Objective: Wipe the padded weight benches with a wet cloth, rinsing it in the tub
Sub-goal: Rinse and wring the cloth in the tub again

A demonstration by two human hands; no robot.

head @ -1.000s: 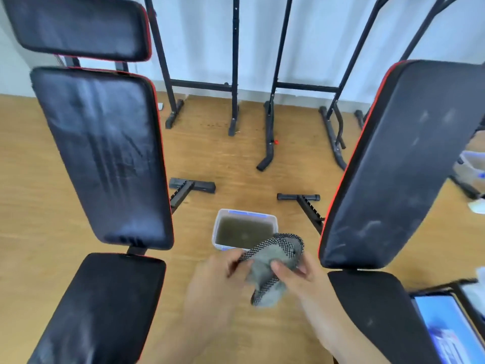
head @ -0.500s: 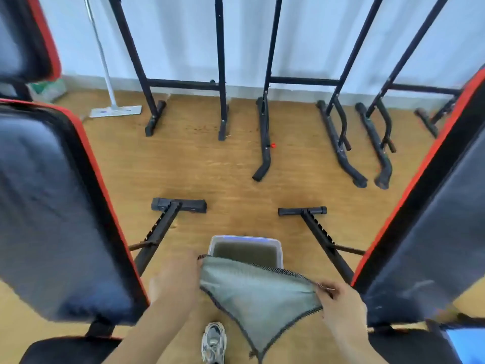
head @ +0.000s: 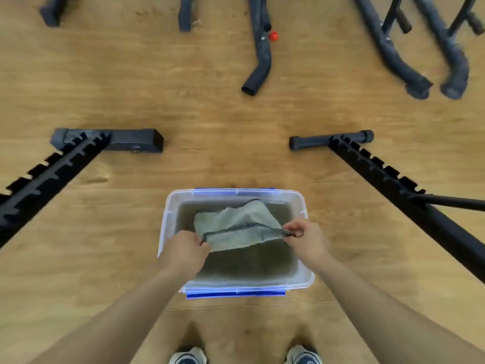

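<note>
I pinch the cloth by its near corners, left hand and right hand, spread over the tub of murky water; rinsing step, next I dunk it.

Clear plastic tub with blue clips, standing mid-floor on the wooden floor, between a notched black left frame rail and right frame rail. Filled with murky brown water. Above it, a grey-green cloth with black mesh edging, stretched between left grip and right grip, pinched at one corner by each. Far edge sagging toward the water; contact hard to tell. At the floor's near edge, the toes of two shoes. Toward the far edge, black tubular rack feet, with a small red cap just beside one.
</note>
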